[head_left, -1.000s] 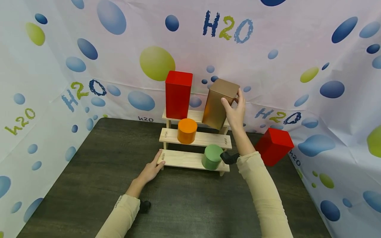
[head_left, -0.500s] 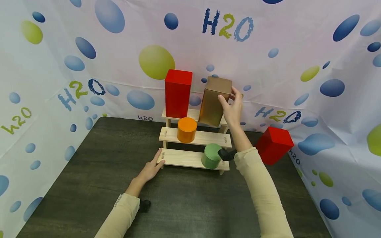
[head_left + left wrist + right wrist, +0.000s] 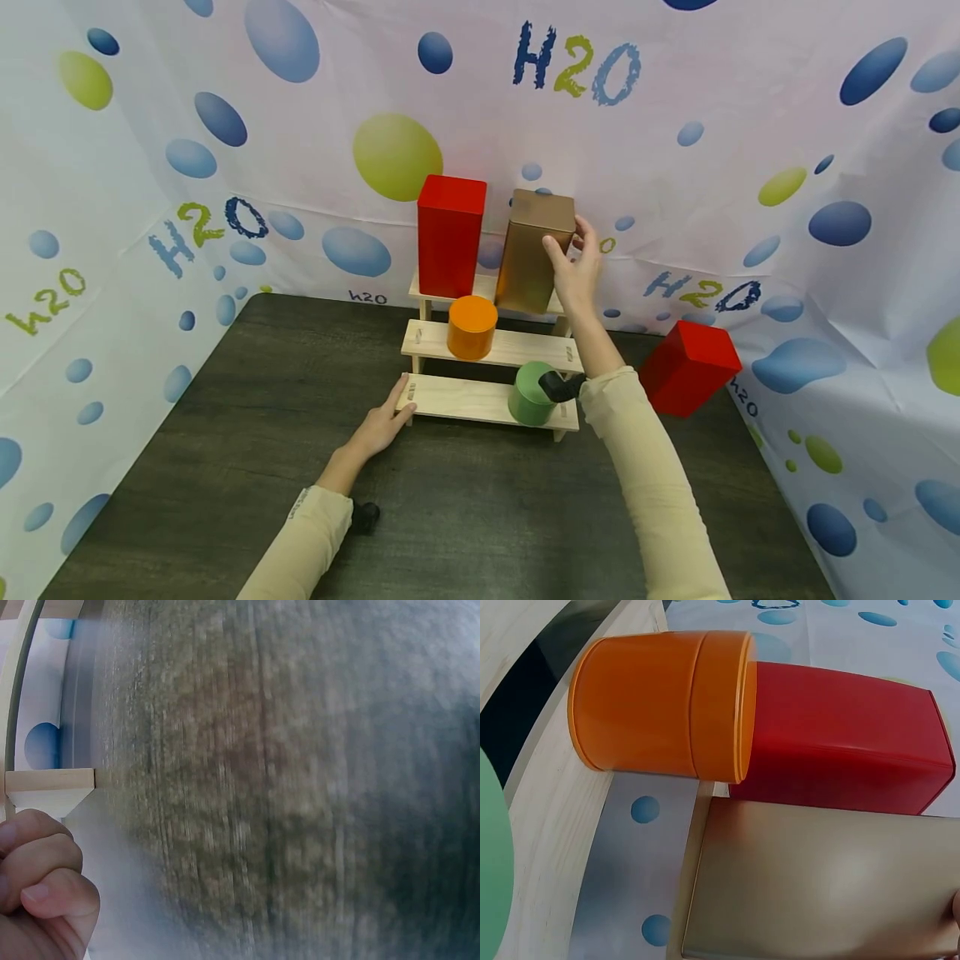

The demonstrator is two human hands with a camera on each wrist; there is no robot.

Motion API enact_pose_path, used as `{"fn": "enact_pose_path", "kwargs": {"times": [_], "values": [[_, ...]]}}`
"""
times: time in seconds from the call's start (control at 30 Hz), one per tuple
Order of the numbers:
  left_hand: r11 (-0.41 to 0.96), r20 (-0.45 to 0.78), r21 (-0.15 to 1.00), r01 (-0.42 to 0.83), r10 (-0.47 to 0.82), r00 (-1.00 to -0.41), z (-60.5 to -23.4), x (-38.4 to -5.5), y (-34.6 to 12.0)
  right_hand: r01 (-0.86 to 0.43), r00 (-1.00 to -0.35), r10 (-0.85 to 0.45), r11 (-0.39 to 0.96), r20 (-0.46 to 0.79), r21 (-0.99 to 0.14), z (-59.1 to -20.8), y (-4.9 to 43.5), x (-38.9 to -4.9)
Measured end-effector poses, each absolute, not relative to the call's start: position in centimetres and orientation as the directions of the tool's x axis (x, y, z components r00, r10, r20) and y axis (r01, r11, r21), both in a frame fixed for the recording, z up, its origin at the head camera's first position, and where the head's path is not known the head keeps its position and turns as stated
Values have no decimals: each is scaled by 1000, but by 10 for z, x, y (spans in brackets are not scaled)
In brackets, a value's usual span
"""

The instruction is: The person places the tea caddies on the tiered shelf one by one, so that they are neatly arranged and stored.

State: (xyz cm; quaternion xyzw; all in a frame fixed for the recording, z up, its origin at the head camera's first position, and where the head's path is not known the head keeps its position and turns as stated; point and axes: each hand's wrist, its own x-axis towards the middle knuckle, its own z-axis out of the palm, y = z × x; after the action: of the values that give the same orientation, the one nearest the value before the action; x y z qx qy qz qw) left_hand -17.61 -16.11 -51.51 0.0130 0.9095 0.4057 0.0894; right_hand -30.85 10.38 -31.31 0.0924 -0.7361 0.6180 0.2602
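Note:
A three-step wooden shelf [image 3: 453,397] stands against the back wall. My left hand [image 3: 377,431] grips the left end of its lowest step; curled fingers [image 3: 41,859] show beside the wood in the left wrist view. With thumb and fingers, my right hand [image 3: 579,271] holds a tall gold tin box [image 3: 534,258] near its top. The gold box stands at the top step, slightly tilted, its base at the board in the right wrist view. Left of it stands a tall red tin box [image 3: 450,237]. An orange round tin [image 3: 471,331] sits on the middle step, a green round tin [image 3: 529,398] on the lowest.
Another red box [image 3: 690,367] stands on the dark table [image 3: 480,508], right of the shelf and close by the right forearm. A printed sheet [image 3: 300,150] with blue and green spots encloses the back and sides.
My right hand has moved left with the gold box, which has come down toward the top step beside the red box and straightened up. My left hand stays in place.

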Motion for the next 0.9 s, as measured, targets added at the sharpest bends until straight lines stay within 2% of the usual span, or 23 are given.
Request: {"fn": "enact_pose_path", "kwargs": {"times": [0.37,0.9], "values": [[666,-152,745,-46,102,-983,-516,-177,-162,-400,-878,164,262,449,-878,-312,93,-313],[667,-158,743,-54,96,-983,-517,-176,-162,-431,-874,118,257,471,-865,-312,84,-314]]}}
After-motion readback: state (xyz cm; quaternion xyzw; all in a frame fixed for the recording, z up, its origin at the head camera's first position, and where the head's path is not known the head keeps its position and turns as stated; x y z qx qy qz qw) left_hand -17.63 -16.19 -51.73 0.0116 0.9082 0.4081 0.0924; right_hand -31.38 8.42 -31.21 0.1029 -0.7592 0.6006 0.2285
